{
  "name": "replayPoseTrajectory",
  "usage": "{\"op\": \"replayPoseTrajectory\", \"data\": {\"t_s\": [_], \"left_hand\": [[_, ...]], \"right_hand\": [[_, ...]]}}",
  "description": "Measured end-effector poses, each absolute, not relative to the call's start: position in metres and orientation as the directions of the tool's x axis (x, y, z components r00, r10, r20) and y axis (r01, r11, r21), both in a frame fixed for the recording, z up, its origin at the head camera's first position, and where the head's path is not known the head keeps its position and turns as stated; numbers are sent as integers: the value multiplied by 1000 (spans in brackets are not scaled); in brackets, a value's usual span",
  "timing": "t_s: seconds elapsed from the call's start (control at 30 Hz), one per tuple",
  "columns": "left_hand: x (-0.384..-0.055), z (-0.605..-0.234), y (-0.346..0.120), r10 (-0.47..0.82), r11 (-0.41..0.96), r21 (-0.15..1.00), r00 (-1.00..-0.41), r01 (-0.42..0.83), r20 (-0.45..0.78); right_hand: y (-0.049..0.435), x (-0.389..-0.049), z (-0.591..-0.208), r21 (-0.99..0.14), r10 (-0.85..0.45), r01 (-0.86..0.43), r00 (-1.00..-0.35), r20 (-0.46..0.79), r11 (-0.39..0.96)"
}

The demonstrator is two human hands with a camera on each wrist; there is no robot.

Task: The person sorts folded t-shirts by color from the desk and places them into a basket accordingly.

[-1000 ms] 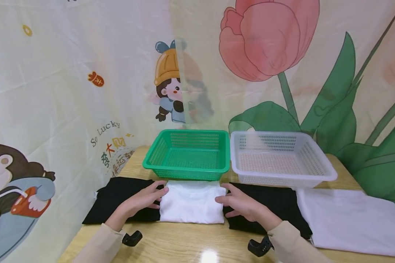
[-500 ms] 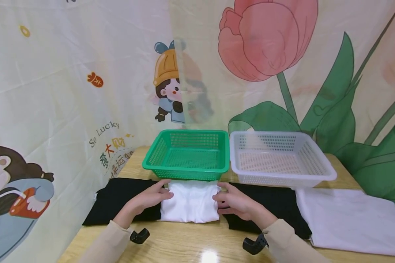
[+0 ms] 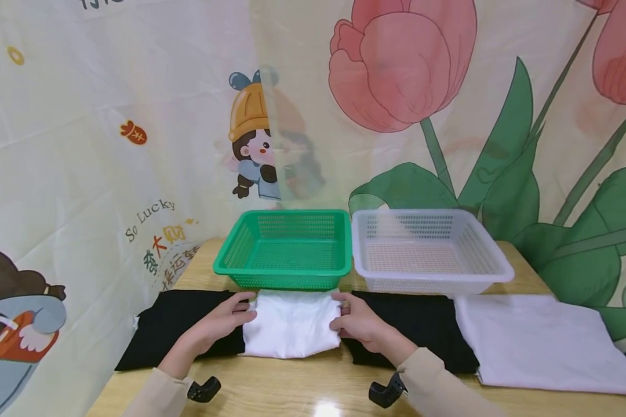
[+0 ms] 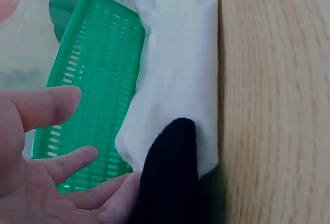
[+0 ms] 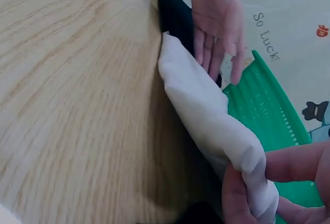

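White cloth [image 3: 292, 329] | rumpled folded rectangle | hands [image 3: 220, 319] [image 3: 366, 325] at both ends

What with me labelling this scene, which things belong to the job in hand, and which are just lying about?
Likely in the job:
folded white cloth, pinched by the right hand
left hand, at the cloth's other end

Apparently lying about, for now:
left black cloth
right black cloth
wider white cloth
green basket
white basket
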State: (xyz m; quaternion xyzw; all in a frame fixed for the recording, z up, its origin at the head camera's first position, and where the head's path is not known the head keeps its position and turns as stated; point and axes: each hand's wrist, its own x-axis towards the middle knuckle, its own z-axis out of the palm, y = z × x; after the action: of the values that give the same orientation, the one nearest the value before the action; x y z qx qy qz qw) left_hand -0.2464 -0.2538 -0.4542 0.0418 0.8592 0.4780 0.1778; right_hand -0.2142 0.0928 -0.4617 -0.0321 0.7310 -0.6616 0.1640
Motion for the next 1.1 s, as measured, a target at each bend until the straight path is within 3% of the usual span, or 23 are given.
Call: {"op": "replayPoseTrajectory", "data": {"t_s": [0.43, 0.7, 0.93, 1.1], "left_hand": [[-248, -452, -242, 209, 634, 773, -960, -12, -186], [-245, -453, -228, 246, 573, 818, -939, -58, -239], [-236, -452, -230, 149, 718, 694, -964, -48, -220], [-238, -458, -231, 205, 580, 809, -944, -95, -258]], "right_hand": [[126, -206, -455, -965, -157, 158, -969, -192, 210], [120, -206, -455, -958, -187, 160, -960, -207, 238], [116, -205, -458, -959, -214, 149, -956, -203, 242], [113, -206, -459, -956, -200, 144, -959, -199, 256]]}}
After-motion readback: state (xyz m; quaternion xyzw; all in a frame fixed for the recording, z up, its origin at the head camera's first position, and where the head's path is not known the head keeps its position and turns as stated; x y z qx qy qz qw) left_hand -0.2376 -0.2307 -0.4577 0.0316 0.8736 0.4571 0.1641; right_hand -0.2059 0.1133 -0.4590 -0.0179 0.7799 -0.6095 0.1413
